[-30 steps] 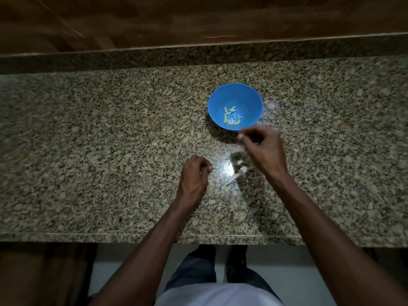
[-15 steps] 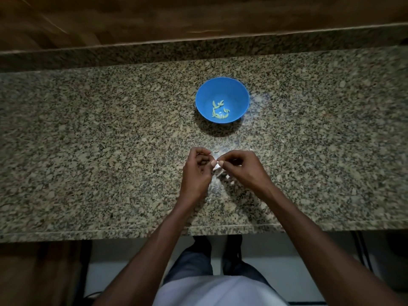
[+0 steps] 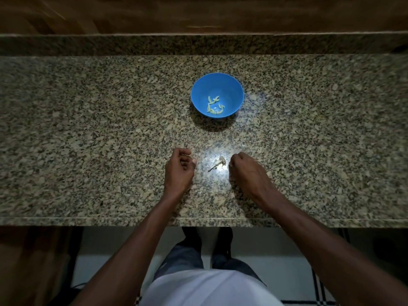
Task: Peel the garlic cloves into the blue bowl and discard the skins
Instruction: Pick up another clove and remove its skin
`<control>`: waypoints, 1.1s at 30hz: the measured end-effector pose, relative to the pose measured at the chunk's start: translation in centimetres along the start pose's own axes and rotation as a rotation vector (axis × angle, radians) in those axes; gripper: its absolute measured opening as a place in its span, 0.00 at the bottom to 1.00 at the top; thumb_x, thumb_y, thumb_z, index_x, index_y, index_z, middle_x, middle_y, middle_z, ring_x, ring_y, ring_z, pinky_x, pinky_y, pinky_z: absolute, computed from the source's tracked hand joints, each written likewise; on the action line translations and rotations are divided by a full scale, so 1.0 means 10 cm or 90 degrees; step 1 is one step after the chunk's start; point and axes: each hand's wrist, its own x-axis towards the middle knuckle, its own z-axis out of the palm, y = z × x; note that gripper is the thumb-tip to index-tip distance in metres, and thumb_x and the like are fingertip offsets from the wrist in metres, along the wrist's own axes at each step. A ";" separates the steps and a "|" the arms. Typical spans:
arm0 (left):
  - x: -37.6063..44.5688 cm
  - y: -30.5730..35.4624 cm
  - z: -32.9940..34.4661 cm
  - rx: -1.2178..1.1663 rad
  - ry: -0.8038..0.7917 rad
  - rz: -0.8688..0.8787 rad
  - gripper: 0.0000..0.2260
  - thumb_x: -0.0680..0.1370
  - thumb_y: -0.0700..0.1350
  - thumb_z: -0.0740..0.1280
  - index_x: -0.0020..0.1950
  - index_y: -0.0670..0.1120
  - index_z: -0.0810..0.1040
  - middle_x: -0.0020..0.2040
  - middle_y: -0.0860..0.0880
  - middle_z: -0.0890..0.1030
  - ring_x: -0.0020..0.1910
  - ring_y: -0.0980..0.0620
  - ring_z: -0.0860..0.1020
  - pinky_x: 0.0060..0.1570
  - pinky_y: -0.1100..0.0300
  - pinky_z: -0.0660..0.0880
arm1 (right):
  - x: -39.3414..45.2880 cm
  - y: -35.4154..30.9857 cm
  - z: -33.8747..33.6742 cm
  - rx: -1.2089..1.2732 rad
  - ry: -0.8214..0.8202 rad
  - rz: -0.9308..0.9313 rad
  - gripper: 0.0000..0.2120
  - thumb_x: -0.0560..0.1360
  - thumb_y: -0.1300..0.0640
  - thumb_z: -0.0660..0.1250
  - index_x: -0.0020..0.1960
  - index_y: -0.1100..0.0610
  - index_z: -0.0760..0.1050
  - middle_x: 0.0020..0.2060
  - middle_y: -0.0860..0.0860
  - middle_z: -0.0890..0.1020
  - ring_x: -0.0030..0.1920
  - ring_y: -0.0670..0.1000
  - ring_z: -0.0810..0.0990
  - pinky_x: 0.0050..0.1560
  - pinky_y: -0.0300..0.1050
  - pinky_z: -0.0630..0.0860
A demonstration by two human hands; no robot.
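The blue bowl (image 3: 217, 85) stands on the granite counter (image 3: 88, 129) ahead of me, with several pale peeled garlic cloves (image 3: 215, 105) at its bottom. A scrap of garlic skin and stem (image 3: 218, 163) lies on the counter in a bright patch between my hands. My left hand (image 3: 180, 171) rests left of the scrap with its fingers curled and the thumb against the forefinger. My right hand (image 3: 248, 171) rests right of it, knuckles up and fingers curled under. I see nothing in either hand, and neither touches the scrap.
The counter's front edge (image 3: 198, 218) runs just below my wrists. A raised granite ledge (image 3: 198, 44) and a wooden wall (image 3: 198, 12) close off the back. Below the edge are my legs and a pale floor (image 3: 276, 261).
My hands were pinching a small white piece together over the counter. They have since drawn apart, and the skin scrap now lies uncovered between them.
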 end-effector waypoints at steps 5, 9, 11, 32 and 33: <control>-0.03 -0.03 0.03 0.026 0.015 0.013 0.08 0.80 0.40 0.71 0.57 0.46 0.74 0.44 0.50 0.79 0.43 0.56 0.79 0.41 0.63 0.76 | 0.05 0.01 0.05 -0.036 -0.019 -0.043 0.07 0.80 0.69 0.67 0.46 0.60 0.74 0.37 0.51 0.70 0.34 0.50 0.69 0.32 0.44 0.67; -0.01 -0.02 0.04 0.048 0.013 0.021 0.08 0.81 0.39 0.70 0.58 0.45 0.74 0.44 0.51 0.79 0.42 0.59 0.77 0.36 0.72 0.73 | 0.09 0.01 0.00 -0.047 -0.033 -0.057 0.09 0.84 0.63 0.64 0.45 0.60 0.73 0.38 0.53 0.73 0.35 0.50 0.71 0.34 0.47 0.75; -0.01 -0.02 0.04 0.067 0.010 0.027 0.08 0.81 0.39 0.69 0.58 0.45 0.74 0.44 0.53 0.78 0.41 0.60 0.76 0.36 0.73 0.72 | 0.11 0.01 -0.03 -0.054 -0.043 -0.054 0.09 0.84 0.64 0.62 0.45 0.60 0.73 0.38 0.53 0.73 0.35 0.51 0.72 0.36 0.51 0.79; 0.02 -0.05 0.10 0.118 0.018 0.033 0.07 0.80 0.38 0.68 0.56 0.45 0.74 0.43 0.55 0.77 0.41 0.60 0.76 0.40 0.58 0.76 | 0.13 -0.07 -0.14 -0.087 -0.141 -0.114 0.13 0.87 0.60 0.55 0.64 0.65 0.74 0.56 0.59 0.77 0.47 0.53 0.76 0.50 0.49 0.81; 0.02 -0.04 0.10 0.117 0.017 0.029 0.07 0.80 0.38 0.68 0.57 0.45 0.74 0.43 0.55 0.77 0.41 0.60 0.76 0.40 0.59 0.76 | 0.13 -0.07 -0.13 -0.091 -0.142 -0.119 0.13 0.87 0.60 0.54 0.64 0.65 0.74 0.56 0.59 0.77 0.47 0.53 0.77 0.50 0.49 0.81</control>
